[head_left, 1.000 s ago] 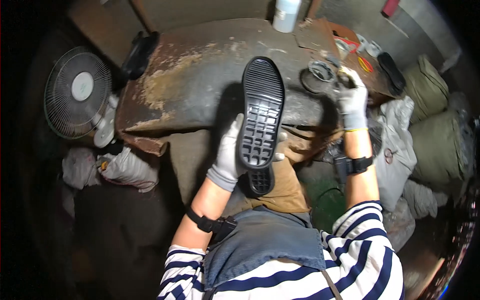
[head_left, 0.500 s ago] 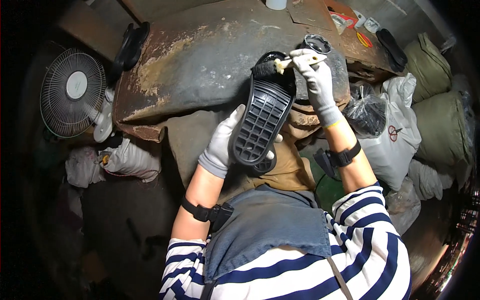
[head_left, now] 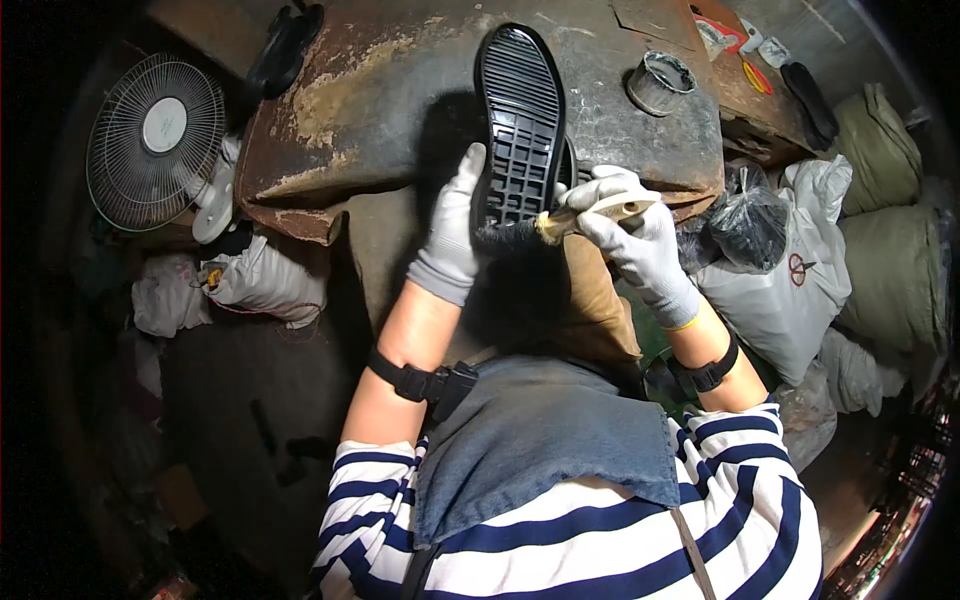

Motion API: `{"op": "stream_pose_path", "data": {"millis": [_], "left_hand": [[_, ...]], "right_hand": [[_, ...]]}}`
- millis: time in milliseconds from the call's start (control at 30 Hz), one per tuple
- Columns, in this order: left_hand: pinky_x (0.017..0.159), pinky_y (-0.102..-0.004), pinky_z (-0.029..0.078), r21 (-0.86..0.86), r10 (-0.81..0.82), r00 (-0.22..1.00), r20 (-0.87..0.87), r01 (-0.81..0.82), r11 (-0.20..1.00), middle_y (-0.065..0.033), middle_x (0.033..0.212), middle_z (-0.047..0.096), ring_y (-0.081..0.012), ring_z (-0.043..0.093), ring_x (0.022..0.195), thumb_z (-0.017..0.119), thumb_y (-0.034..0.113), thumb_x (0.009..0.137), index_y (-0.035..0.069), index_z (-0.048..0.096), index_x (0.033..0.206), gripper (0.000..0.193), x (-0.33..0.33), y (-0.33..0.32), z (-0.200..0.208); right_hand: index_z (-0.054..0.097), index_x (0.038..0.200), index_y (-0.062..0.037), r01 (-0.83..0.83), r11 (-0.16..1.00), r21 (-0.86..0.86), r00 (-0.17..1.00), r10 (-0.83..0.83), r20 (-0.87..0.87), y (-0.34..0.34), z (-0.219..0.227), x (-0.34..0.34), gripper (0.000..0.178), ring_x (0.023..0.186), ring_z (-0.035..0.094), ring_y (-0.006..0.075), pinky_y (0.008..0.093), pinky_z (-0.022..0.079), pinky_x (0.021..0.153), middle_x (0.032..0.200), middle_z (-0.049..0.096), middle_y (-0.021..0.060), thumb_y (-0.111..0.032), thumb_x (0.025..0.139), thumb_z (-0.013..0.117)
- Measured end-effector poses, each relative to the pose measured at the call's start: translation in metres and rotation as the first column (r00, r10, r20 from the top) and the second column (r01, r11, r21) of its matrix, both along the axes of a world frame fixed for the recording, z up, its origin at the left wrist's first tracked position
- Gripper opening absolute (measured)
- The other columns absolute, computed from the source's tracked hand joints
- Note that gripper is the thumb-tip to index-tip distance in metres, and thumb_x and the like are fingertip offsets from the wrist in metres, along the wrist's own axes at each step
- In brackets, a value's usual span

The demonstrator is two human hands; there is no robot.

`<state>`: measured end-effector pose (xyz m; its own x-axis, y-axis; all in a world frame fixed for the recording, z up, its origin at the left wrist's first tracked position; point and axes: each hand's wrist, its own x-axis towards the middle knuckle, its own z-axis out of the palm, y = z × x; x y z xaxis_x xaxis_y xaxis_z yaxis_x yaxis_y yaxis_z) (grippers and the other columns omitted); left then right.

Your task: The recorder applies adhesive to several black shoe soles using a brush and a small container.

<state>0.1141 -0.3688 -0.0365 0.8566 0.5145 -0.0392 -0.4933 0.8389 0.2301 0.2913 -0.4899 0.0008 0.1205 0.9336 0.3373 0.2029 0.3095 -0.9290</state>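
In my left hand (head_left: 452, 228), which wears a white glove with a grey cuff, a black shoe sole (head_left: 522, 105) is held upright, its ridged and gridded side facing me. Behind it shows the edge of another black piece (head_left: 568, 165), mostly hidden. My right hand (head_left: 640, 240), also gloved, is closed round the pale handle of a paintbrush (head_left: 598, 214). The brush's dark bristles lie against the near end of the sole. Beyond my right hand, a small round pot (head_left: 661, 84) with dark smears stands on the worn workbench (head_left: 400, 150).
A fan (head_left: 157, 125) stands at the left, near black footwear (head_left: 285, 50) on the bench. To the right are a dark sole (head_left: 808, 105), yellow-handled scissors (head_left: 757, 76), red-handled scissors (head_left: 799, 269) on a white sack (head_left: 770, 315), and green sacks (head_left: 890, 265). A white sack (head_left: 275, 285) lies left.
The brush has moved from the sole's far end to its near end, with my right hand coming closer to me. The sole has tilted to stand more upright and sits farther up the view.
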Motion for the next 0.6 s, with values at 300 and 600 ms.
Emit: {"op": "stream_pose_path", "data": {"millis": [300,600], "left_hand": [[0.076,-0.0395,0.063,0.368,-0.026,0.969,-0.244,0.118,0.923,-0.0153,0.124,0.064,-0.0263,0.070,0.100,0.038,0.036,0.107,0.006,0.044,0.145,0.049,-0.022,0.005,0.018],[0.076,-0.0407,0.064,0.269,-0.032,0.942,-0.335,0.129,0.954,-0.0165,0.128,0.062,-0.0283,0.069,0.102,0.038,0.034,0.107,0.009,0.037,0.150,0.049,-0.022,-0.016,0.011]], "right_hand": [[0.073,0.095,-0.0100,0.148,0.988,-0.038,0.962,-0.135,0.236,0.014,0.020,0.031,0.018,0.102,0.057,0.0250,0.0368,0.043,0.095,0.096,0.070,0.0053,-0.021,0.081,0.076],[0.073,0.090,-0.0114,0.200,0.865,0.460,0.590,-0.482,0.648,0.068,0.020,0.101,0.014,0.093,0.063,0.0228,0.0335,0.042,0.089,0.092,0.072,0.0012,-0.024,0.084,0.075]]}}
